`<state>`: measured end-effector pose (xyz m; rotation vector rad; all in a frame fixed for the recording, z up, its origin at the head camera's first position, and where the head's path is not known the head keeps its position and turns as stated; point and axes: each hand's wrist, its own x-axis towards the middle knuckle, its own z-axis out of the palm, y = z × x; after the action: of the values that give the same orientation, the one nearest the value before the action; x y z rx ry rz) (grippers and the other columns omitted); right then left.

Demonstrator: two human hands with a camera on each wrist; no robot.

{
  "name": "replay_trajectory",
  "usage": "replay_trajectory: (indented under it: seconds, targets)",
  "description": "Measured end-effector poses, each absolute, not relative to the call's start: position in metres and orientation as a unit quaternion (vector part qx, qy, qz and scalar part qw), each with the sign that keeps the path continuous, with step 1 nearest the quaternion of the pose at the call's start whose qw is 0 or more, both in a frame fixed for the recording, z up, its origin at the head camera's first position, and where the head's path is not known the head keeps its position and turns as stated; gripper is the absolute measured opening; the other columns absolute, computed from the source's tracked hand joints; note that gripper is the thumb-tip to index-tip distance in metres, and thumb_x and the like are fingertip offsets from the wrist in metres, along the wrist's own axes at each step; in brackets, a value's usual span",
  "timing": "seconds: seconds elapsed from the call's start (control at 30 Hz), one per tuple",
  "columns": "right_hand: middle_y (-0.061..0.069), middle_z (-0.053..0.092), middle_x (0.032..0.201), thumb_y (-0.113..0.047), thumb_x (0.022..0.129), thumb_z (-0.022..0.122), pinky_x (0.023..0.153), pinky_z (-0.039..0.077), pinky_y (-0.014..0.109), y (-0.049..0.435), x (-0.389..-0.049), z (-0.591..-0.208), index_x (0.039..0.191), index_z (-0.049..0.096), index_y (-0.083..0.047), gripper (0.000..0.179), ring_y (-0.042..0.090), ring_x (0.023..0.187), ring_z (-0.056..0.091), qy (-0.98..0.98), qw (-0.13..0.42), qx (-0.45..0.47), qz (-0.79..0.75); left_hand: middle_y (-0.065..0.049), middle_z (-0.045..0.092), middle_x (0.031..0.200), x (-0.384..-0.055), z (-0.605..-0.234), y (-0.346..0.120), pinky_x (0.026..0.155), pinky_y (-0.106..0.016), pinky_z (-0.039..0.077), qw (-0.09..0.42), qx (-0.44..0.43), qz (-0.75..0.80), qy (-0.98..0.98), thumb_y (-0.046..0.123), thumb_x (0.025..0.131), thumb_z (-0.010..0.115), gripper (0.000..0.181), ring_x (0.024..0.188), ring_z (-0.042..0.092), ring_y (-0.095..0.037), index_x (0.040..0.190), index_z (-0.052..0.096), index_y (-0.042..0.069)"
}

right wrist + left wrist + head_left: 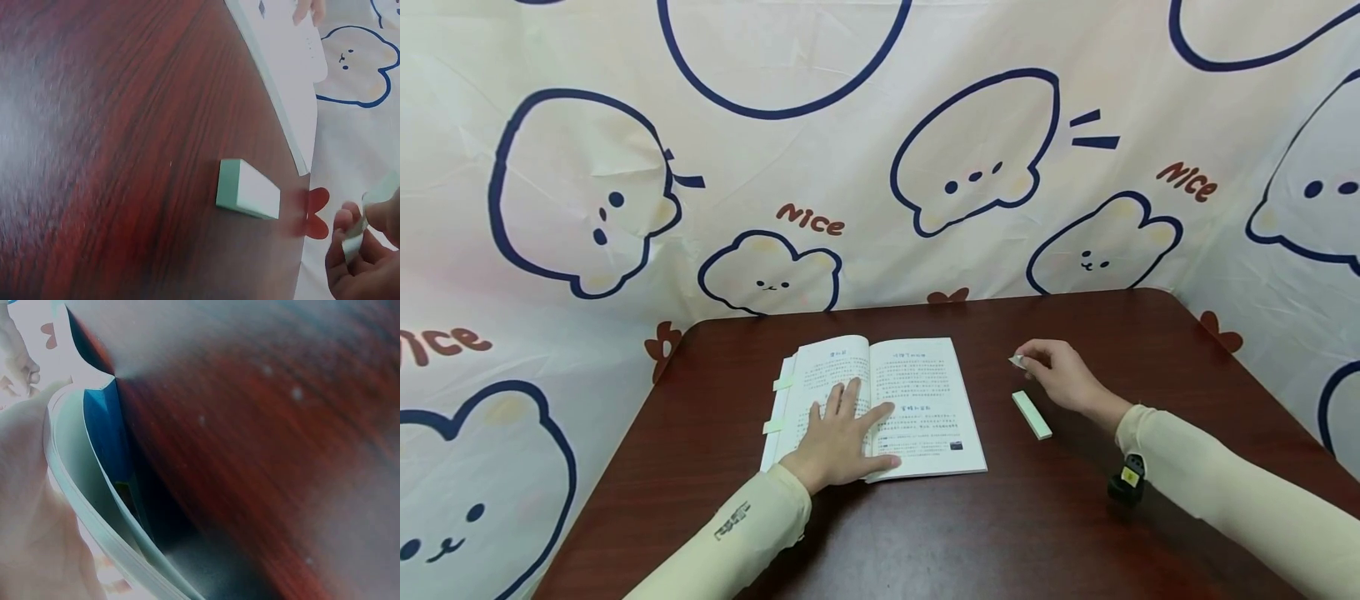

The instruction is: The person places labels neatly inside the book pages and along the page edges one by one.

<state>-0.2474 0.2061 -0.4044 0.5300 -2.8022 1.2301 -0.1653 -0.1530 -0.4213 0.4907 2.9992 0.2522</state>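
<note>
An open book [925,421] lies on the table, printed pages facing up. Across its centre fold, my left hand [835,442] rests with fingers spread over both pages. In the left wrist view, the curved page edges [90,519] of the book run beside that hand. To the right of the book, my right hand [1063,375] pinches a small pale green sticky note [354,245] between thumb and fingers, above the table. A thick, narrow pad of pale green sticky notes [1032,415] lies between the book and my right forearm.
Two pale green tabs, an upper tab [782,383] and a lower tab [772,427], stick out from the book's left edge. The dark wooden table [925,542] meets a cartoon-printed cloth [865,167] at the back and sides. A small black device [1127,479] sits at my right wrist.
</note>
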Motion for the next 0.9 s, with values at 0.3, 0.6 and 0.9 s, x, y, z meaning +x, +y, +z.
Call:
replay_trajectory:
  seconds: [0.3, 0.6, 0.9]
  targets:
    - [0.015, 0.057, 0.082, -0.011, 0.108, 0.045, 0.052, 0.038, 0.027, 0.202, -0.254, -0.402, 0.112, 0.063, 0.000, 0.021, 0.014, 0.060, 0.043, -0.914, -0.018, 0.188, 0.359, -0.022, 0.016, 0.168, -0.166, -0.420, -0.153, 0.113, -0.075, 0.023, 0.049, 0.158, 0.080, 0.983, 0.074, 0.083, 0.063, 0.081, 0.153, 0.019, -0.048, 0.152, 0.044, 0.035]
    - [0.012, 0.062, 0.080, -0.015, 0.104, 0.057, 0.064, 0.046, 0.028, 0.192, -0.261, -0.406, 0.095, 0.067, 0.001, 0.020, 0.018, 0.072, 0.052, -0.907, -0.037, 0.197, 0.371, -0.021, 0.016, 0.168, -0.164, -0.419, -0.153, 0.113, -0.075, 0.023, 0.051, 0.155, 0.083, 0.983, 0.073, 0.083, 0.064, 0.081, 0.153, 0.019, -0.048, 0.152, 0.045, 0.035]
    - [0.001, 0.046, 0.064, -0.015, 0.106, 0.053, 0.051, 0.037, 0.025, 0.182, -0.267, -0.408, 0.095, 0.060, 0.002, 0.021, 0.012, 0.055, 0.041, -0.892, -0.077, 0.228, 0.383, -0.021, 0.017, 0.168, -0.164, -0.420, -0.152, 0.113, -0.075, 0.023, 0.052, 0.157, 0.083, 0.983, 0.073, 0.083, 0.064, 0.081, 0.153, 0.019, -0.048, 0.152, 0.045, 0.035]
